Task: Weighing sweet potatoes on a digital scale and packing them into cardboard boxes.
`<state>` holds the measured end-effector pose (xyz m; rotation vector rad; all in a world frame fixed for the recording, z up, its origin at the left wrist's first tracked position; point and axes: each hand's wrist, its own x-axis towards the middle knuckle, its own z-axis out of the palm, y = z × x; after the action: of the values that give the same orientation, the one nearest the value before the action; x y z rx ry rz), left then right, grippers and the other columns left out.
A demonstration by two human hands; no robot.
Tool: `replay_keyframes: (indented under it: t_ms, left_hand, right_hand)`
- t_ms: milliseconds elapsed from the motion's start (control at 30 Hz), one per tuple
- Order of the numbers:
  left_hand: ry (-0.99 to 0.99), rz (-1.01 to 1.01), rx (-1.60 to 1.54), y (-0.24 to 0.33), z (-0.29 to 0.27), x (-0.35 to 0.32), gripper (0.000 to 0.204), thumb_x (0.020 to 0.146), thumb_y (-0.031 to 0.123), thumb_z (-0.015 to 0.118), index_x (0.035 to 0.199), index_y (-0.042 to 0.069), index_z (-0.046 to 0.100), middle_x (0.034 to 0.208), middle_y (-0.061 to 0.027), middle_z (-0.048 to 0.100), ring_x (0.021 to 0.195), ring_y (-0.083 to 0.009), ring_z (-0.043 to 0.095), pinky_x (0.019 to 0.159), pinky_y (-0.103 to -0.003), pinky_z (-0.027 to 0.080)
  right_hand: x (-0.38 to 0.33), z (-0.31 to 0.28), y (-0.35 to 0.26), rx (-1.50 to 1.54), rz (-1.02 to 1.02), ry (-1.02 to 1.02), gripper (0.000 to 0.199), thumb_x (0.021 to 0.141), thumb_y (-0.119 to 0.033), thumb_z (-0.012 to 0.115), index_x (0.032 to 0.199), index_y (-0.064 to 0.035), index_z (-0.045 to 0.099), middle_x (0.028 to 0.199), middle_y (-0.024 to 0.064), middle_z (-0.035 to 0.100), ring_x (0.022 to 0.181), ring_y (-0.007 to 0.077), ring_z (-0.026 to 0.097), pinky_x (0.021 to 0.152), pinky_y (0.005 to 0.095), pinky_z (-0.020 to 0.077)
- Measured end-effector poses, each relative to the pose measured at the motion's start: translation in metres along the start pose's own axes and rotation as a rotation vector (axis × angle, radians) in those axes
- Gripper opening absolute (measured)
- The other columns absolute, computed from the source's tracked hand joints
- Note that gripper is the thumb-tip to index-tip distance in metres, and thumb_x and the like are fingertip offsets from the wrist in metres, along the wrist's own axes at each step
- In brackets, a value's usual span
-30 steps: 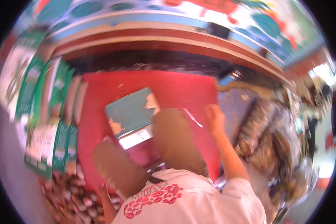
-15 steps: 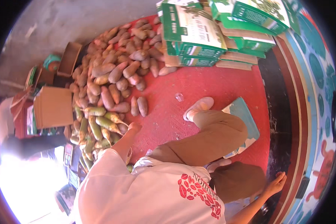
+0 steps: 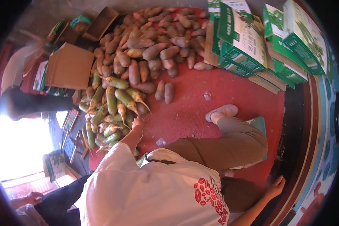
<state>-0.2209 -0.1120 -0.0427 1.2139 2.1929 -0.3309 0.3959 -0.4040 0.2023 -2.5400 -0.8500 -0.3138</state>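
My left hand (image 3: 138,122) is just below the root tips of the green radishes (image 3: 125,100) at the pile's right edge. Its fingers point away from me and are partly hidden, so I cannot tell whether it touches or holds anything. At the lower right, my right hand (image 3: 278,186) hangs out to the side over the dark floor edge, its fingers loosely bent with nothing seen in them. Beyond the radishes spreads a large heap of reddish-brown sweet potatoes (image 3: 154,51).
Green-and-white cartons (image 3: 245,41) are stacked at the upper right on the red floor covering (image 3: 184,113). A brown cardboard box (image 3: 69,67) stands left of the heap. Beside my leg lies a pale blue flat box (image 3: 258,122). Another person's hand (image 3: 34,198) shows at the lower left.
The view has shifted, so the heap and cartons appear farther right and higher. My left hand is now by the radish root tips. Another person's hand has come into view at lower left.
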Motion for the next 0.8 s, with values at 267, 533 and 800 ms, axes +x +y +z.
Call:
replay_keyframes:
  t_ms: [267, 533, 800]
  left_hand:
    - [-0.072, 0.360, 0.336, -0.057, 0.070, 0.058, 0.037, 0.081, 0.028, 0.049, 0.109, 0.006, 0.060, 0.116, -0.0151, 0.058, 0.110, -0.0322, 0.054, 0.092, -0.039, 0.044]
    - [-0.260, 0.989, 1.093, 0.060, 0.045, 0.026, 0.028, 0.087, 0.022, 0.045, 0.107, 0.012, 0.062, 0.115, -0.0081, 0.059, 0.105, -0.0294, 0.056, 0.087, -0.037, 0.047]
    - [-0.400, 0.755, -0.029, 0.157, 0.036, -0.039, 0.034, 0.082, 0.027, 0.057, 0.109, 0.007, 0.062, 0.102, -0.0135, 0.064, 0.090, -0.0251, 0.062, 0.078, -0.035, 0.049]
  right_hand:
    - [0.015, -0.004, -0.045, 0.065, 0.019, -0.025, 0.030, 0.093, -0.025, 0.050, 0.098, 0.0023, 0.060, 0.087, 0.0135, 0.064, 0.076, 0.0205, 0.061, 0.068, 0.0314, 0.0476]
    - [0.001, -0.035, -0.052, 0.177, 0.012, 0.050, 0.021, 0.091, -0.018, 0.053, 0.093, 0.0016, 0.060, 0.078, 0.0087, 0.062, 0.072, 0.0141, 0.058, 0.066, 0.0274, 0.0468]
    - [-0.042, -0.058, 0.014, 0.185, 0.176, 0.195, 0.017, 0.090, -0.015, 0.054, 0.088, 0.0009, 0.060, 0.071, 0.0052, 0.057, 0.067, 0.0098, 0.052, 0.062, 0.0251, 0.0446]
